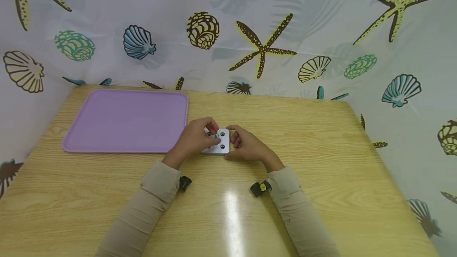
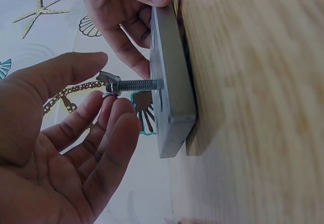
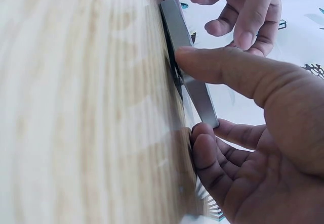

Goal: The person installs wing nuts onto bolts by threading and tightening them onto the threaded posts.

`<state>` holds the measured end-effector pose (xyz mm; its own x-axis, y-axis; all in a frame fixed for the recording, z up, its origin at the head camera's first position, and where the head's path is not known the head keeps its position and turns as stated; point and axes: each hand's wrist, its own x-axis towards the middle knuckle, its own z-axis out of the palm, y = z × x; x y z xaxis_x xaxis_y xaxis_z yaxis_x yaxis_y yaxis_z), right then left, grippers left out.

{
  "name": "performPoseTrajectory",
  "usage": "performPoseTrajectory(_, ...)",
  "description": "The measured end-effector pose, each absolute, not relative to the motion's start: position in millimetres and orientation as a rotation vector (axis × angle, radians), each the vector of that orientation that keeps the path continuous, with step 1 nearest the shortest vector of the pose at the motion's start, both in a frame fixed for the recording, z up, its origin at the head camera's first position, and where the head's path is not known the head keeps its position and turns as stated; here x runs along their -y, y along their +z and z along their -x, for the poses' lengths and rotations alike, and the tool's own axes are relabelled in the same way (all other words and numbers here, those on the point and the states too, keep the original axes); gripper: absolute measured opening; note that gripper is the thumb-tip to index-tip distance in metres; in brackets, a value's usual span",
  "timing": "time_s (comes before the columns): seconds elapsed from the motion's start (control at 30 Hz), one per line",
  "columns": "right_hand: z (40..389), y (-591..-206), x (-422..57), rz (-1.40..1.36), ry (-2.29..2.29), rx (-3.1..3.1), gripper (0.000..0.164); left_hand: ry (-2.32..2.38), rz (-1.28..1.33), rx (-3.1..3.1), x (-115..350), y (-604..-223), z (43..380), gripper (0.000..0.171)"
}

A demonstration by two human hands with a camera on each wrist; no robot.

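As heft is likely, the stiff-looking metal plate (image 1: 217,148) beside the lilac tray (image 1: 125,122) is aptly gripped edgewise by the right hand (image 1: 248,145); whether the wing bolt (image 2: 132,85) is pinched by the left hand (image 1: 196,135) cannot be told.

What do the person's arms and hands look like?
Both sleeves are beige fabric, ending in folded cuffs. A small black gadget sits by each cuff, the right one with a yellow mark. The left hand and right hand wear no gloves.

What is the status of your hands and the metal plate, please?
Left hand at bolt; right hand holds metal plate; bolt upright in plate; nothing visibly blocking.
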<state>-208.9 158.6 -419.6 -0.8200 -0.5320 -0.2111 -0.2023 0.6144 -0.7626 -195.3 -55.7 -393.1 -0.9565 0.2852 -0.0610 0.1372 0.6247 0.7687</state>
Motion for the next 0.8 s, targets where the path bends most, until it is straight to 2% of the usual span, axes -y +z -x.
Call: performPoseTrajectory(0.8, 208.9, -420.5, -159.0, 0.588, -1.089, -2.412, 0.085, 1.246, -0.365, -2.683, 57.9, -393.5, 196.2, 0.021)
